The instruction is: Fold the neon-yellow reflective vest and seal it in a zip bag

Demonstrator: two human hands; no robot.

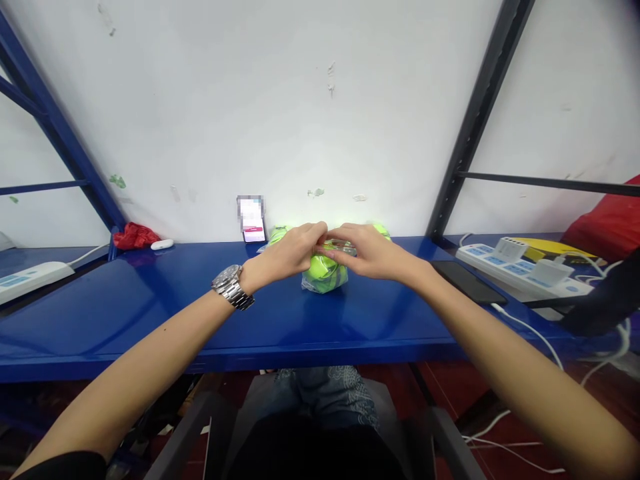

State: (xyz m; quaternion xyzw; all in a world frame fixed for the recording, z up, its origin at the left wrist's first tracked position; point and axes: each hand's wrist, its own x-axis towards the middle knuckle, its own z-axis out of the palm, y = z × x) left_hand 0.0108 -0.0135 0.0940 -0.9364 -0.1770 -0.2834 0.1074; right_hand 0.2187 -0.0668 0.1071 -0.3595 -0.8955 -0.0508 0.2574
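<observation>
A clear plastic bag [326, 287] with bright yellow-green fabric inside lies on the blue table, below and between my two hands. Greyish bands show on the fabric. My left hand [295, 250], with a metal wristwatch [233, 288] on its wrist, is closed on the bag's upper part from the left. From the right, my right hand [367, 250] has its thumb and fingers curled round the plastic. The fingertips of both hands meet over the bag, and what lies right under them is partly hidden. More yellow-green material [383, 231] shows behind the hands on either side.
A phone with a lit screen [253, 220] leans against the wall. Red cloth [135, 236] and a small white case [162, 245] lie at the back left. On the right are a dark phone [467, 281] on a cable and a power strip [525, 270] beside the black post.
</observation>
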